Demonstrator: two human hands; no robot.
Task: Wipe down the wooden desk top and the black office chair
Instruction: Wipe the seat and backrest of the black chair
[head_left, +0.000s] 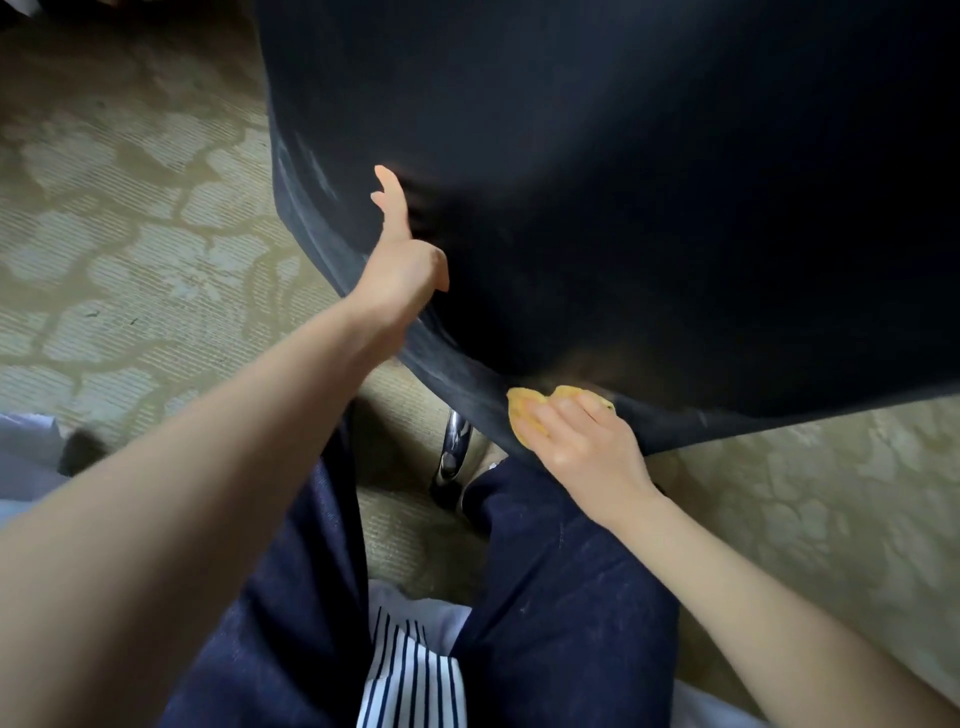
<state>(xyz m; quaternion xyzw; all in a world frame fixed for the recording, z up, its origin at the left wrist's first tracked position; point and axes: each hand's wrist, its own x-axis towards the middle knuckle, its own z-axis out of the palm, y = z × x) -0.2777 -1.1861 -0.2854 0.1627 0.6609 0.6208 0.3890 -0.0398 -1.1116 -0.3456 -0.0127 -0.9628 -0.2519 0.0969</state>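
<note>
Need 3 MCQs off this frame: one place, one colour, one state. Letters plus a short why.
1. The cloth sits on the chair's:
A) far edge
B) near edge
C) underside

2. The cloth's colour is:
A) yellow
B) white
C) red

3. The right hand:
A) hangs idle
B) makes an empty fist
C) presses the cloth

Key:
1 B: the cloth lies on the seat rim closest to the person's legs.
2 A: yellow shows past the fingertips.
3 C: the fingers lie over the cloth, against the chair.
</note>
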